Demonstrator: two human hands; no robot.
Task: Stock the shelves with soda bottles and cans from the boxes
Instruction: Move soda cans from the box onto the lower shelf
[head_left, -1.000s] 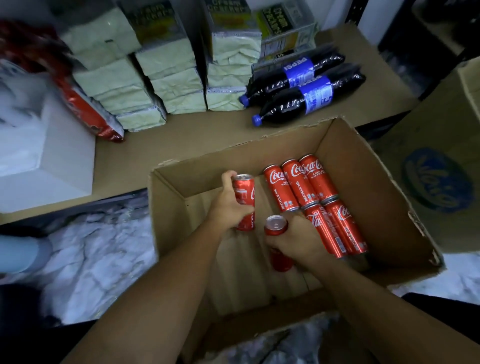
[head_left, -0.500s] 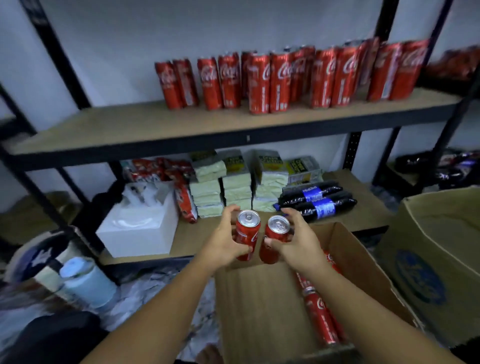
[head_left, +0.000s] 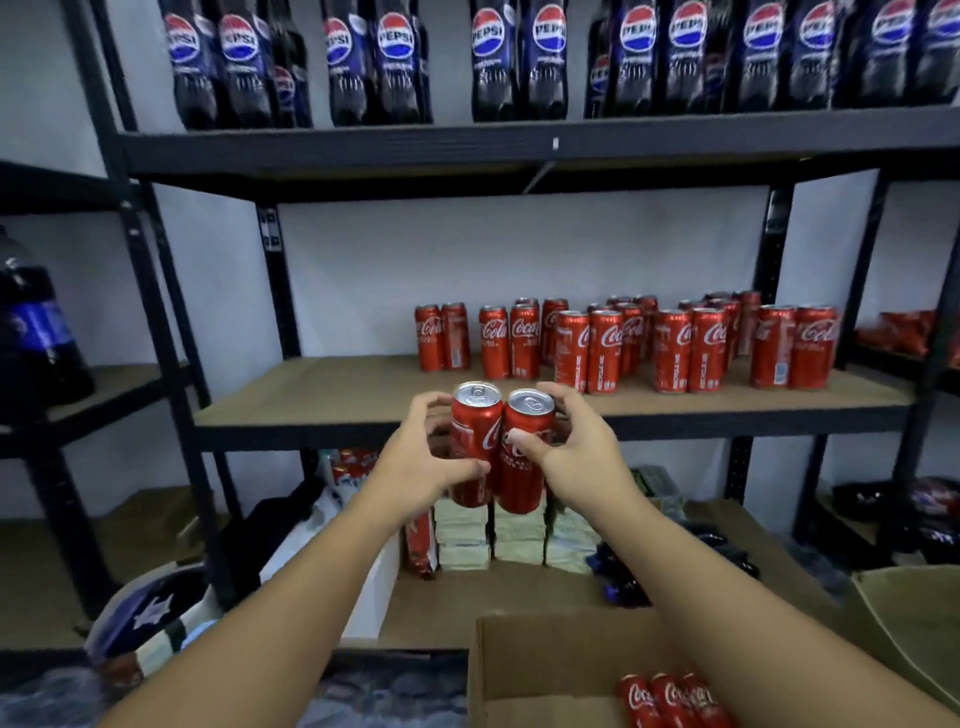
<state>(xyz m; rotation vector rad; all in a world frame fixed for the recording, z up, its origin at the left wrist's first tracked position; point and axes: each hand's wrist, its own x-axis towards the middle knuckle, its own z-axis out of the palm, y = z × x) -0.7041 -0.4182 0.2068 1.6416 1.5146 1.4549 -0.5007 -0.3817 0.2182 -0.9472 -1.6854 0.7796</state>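
Note:
My left hand (head_left: 423, 460) grips an upright red Coca-Cola can (head_left: 472, 441), and my right hand (head_left: 576, 457) grips a second red can (head_left: 524, 457). The two cans touch side by side, held just in front of the middle shelf (head_left: 332, 395). Several red cans (head_left: 675, 348) stand in rows on the right part of that shelf. The open cardboard box (head_left: 519, 654) sits below at the bottom, with three cans (head_left: 670, 699) lying in it.
Pepsi bottles (head_left: 389, 62) line the top shelf. The lower shelf holds stacked green packets (head_left: 493, 535), a white box (head_left: 374, 587) and dark bottles lying down. Black uprights (head_left: 156, 312) frame the shelves. A second cardboard box (head_left: 914, 623) stands at the right.
Both hands lifted a can each out of the box and raised them together to the level of the middle shelf. My view tilted up from the box to the shelves.

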